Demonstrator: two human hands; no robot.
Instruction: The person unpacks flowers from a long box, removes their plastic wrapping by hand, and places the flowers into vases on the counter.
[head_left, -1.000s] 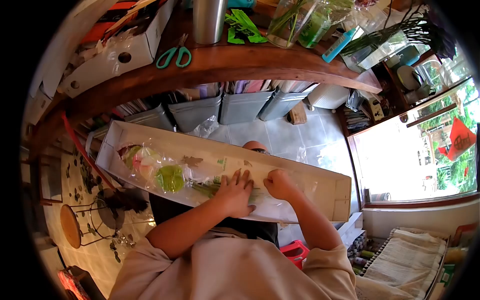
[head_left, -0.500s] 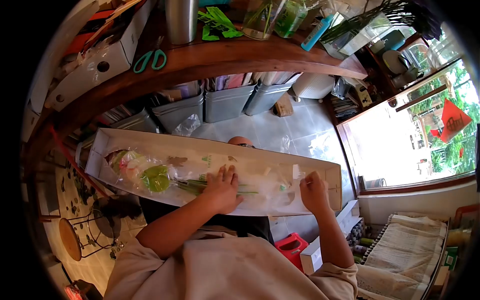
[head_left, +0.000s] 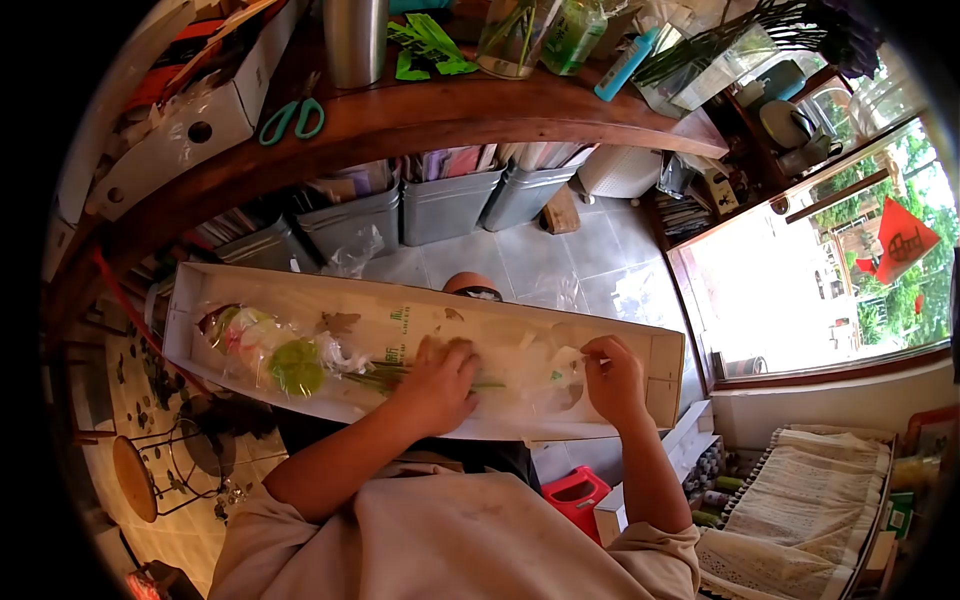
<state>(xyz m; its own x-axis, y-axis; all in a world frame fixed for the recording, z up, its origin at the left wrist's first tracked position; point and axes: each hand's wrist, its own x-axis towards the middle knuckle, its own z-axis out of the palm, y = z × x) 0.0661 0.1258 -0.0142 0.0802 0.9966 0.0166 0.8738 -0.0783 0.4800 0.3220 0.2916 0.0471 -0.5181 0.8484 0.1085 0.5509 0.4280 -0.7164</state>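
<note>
Our right hand (head_left: 613, 380) pinches the clear wrap (head_left: 545, 378); tugging hard could bend the stems (head_left: 372, 377) left of it in the box (head_left: 662, 368). Our left hand (head_left: 437, 385) curls over them, gripping or not, we cannot tell.

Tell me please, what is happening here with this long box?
A person has both hands in a long open carton. The left hand rests on the flower stems, below wrapped flowers. The right hand pinches clear plastic near the other end. The flowers are lying inside the carton.
</note>
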